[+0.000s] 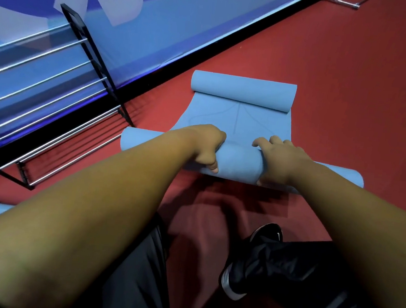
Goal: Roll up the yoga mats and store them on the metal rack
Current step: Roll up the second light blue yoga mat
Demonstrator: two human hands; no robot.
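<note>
Now mid-roll: left hand (205,149) and right hand (280,159) both curl tight around the near roll of the mat (240,122) on the floor (353,94). Next, likely, push forward toward the curled far end; rack (100,68) stands left.

White swoosh logo (279,235) on upper of black shoe (262,236), near toe. Big pale letter shapes (117,2) on blue wall (171,37), cut off by top frame edge; only lower strokes show, word unreadable. Thin grey guide lines (237,117) printed on flat part of blue mat (265,125): one straight centre line, curves branching either side. Nothing legible as letters or numbers on mat.
</note>
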